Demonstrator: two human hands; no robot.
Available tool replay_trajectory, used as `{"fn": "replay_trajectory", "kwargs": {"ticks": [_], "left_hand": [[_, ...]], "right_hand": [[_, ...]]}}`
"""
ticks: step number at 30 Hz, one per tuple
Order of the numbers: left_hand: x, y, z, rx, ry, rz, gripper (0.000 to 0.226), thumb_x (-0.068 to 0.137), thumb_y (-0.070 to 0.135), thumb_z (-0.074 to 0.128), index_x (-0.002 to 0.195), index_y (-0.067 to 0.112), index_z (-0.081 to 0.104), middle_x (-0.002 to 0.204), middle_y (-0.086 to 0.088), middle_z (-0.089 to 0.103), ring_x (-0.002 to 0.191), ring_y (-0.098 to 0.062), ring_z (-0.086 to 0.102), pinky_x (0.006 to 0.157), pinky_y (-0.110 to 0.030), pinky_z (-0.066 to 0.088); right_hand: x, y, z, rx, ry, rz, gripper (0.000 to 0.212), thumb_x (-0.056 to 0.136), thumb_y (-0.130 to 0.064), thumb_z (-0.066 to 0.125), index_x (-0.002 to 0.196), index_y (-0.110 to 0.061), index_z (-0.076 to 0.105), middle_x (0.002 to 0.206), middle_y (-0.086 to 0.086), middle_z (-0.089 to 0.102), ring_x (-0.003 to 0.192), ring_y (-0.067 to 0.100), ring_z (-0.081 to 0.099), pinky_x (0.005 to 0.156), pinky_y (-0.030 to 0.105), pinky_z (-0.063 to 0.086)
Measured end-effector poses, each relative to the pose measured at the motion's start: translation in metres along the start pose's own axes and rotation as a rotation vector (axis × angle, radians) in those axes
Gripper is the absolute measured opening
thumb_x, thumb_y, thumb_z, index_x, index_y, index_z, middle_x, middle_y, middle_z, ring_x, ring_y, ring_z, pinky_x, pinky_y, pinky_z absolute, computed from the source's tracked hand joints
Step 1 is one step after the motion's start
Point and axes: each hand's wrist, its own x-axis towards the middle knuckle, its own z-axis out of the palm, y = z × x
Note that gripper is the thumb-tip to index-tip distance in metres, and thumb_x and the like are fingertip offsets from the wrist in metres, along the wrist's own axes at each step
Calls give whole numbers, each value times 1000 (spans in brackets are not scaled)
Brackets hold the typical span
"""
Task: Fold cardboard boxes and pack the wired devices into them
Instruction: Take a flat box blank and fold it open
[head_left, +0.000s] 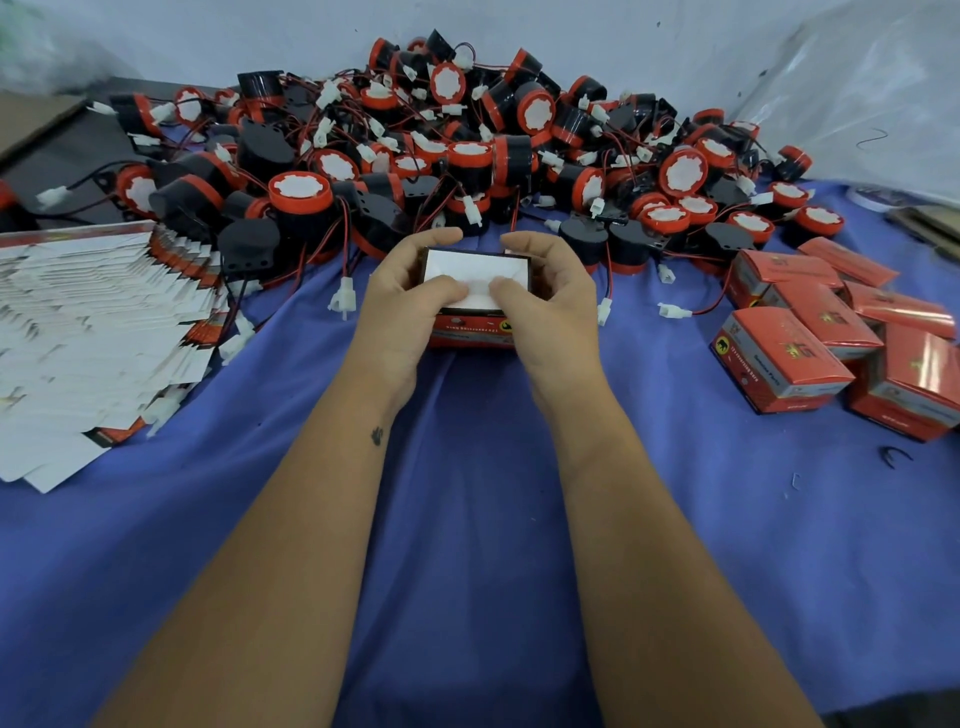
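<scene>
Box (475, 291) sits mid-frame on the desk (467, 493), gripped by left hand (400, 301) and right hand (550, 296), thumbs pressing white flaps inward. Probably still empty; hard to tell. Square each crease before loading a device (301, 195) from the pile above.

A table (467, 519) is covered w/ a blue-violet cloth, creased in soft folds. Behind it a pale grey-white wall (623, 31) is seen, marked w/ small dark specks. At upper right, clear plastic sheeting (857, 104) is draped over the wall and catches glare. At far left a dark flat board (62, 150) is laid on the table edge. Light is even and diffuse; shadows are faint.
</scene>
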Motion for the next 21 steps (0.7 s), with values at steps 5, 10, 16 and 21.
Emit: {"fn": "replay_trajectory", "kwargs": {"ticks": [5,10,16,21], "left_hand": [[0,-2,5,10,54,-41,17,85,21,59,101,26,63,99,5,70,94,-10,66,83,-31,57],[-5,1,6,255,48,338,13,98,20,58,110,25,54,105,12,61,94,7,59,78,-16,49],[-8,-2,11,444,-99,207,47,95,50,38,141,44,36,162,15,10,150,-5,-2,121,-38,8],[6,21,25,704,-34,21,138,49,105,-1,157,19,5,165,-12,-5,151,-30,-6,120,-43,3]], "right_hand": [[-2,9,-4,-63,84,-30,19,99,-37,45,90,-40,61,103,-12,47,107,7,50,91,29,41],[3,8,-7,120,-2,147,39,100,-57,34,92,-42,68,89,-18,67,72,5,54,64,20,43],[6,11,-10,226,7,223,23,85,-45,59,91,-25,69,99,-1,68,106,27,65,86,41,52],[7,10,-9,262,65,292,39,75,-45,61,103,-18,62,116,3,64,115,27,58,104,53,45]]}}
